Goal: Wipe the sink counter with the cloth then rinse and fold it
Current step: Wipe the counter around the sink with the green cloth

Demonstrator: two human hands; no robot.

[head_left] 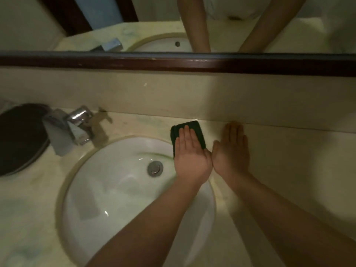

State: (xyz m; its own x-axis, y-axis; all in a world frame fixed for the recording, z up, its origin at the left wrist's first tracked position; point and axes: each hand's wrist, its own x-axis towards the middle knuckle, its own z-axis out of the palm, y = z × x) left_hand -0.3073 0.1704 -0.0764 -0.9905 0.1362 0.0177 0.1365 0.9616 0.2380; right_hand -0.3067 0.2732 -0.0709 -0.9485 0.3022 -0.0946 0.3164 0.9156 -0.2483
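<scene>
- Dark round object (17,139), far left of the frame.
- Angular chrome faucet (65,128) over a glossy white oval basin (107,189).
- Dark folded cloth (194,130), centre frame, lies on the pale marbled counter (289,160) under the straight, closed-up fingers of the left hand (190,155).
- Right hand (232,149) lies just beside it, flat on the counter, fingers extended and holding nothing.

Head view — steeply down, close over sink counter (289,170)
</scene>
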